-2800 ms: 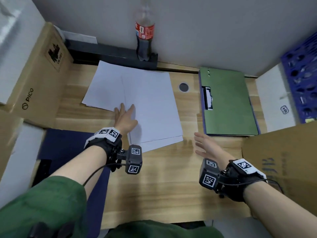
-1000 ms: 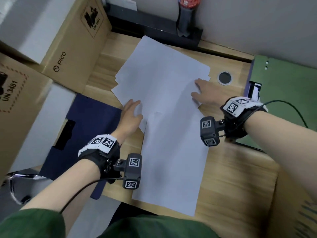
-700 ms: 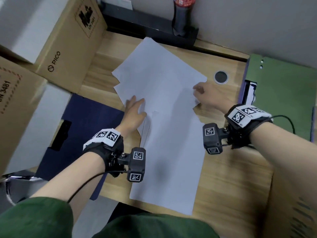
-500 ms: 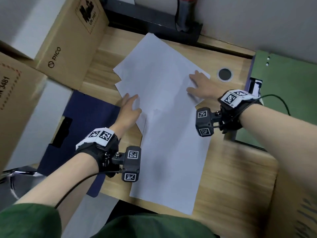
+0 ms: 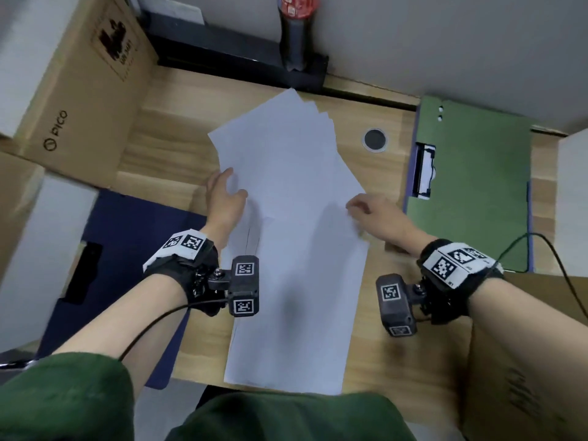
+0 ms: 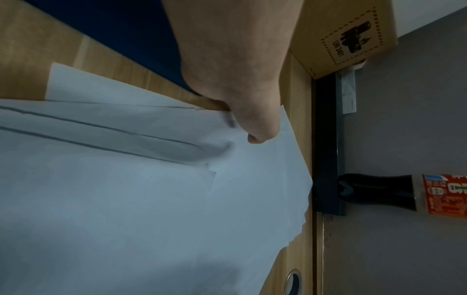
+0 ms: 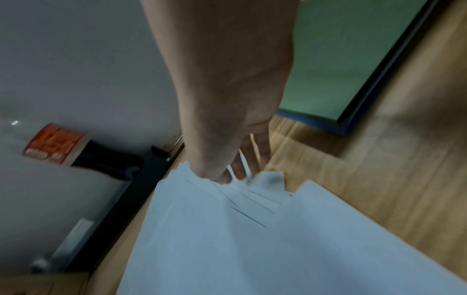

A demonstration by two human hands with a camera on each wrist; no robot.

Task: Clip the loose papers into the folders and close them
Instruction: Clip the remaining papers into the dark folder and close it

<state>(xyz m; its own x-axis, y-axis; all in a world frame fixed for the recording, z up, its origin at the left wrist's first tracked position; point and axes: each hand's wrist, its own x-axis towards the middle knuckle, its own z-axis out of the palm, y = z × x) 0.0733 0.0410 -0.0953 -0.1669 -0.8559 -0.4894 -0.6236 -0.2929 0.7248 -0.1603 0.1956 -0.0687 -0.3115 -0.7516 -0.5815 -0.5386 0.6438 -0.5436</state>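
Observation:
Several white papers [image 5: 286, 186] lie fanned in a loose stack in the middle of the wooden desk [image 5: 397, 329]. My left hand [image 5: 226, 198] grips the stack's left edge, thumb on top and fingers underneath, as the left wrist view shows [image 6: 242, 119]. My right hand [image 5: 366, 211] pinches the right edge, its fingers [image 7: 242, 169] curled under the sheets [image 7: 252, 239]. An open green folder [image 5: 471, 186] with a clip [image 5: 424, 173] on its left side lies to the right. A dark blue folder [image 5: 127, 249] lies to the left.
Cardboard boxes [image 5: 79, 90] stand along the left, and another box [image 5: 525, 361] sits at the near right. A cola bottle [image 5: 294, 33] stands on a black strip [image 5: 238, 65] by the back wall. A round desk grommet [image 5: 374, 140] sits between papers and green folder.
Both hands went from lying flat on the spread sheets to gripping their side edges. The sheets have been drawn together into a narrower fanned stack. The right hand came nearer.

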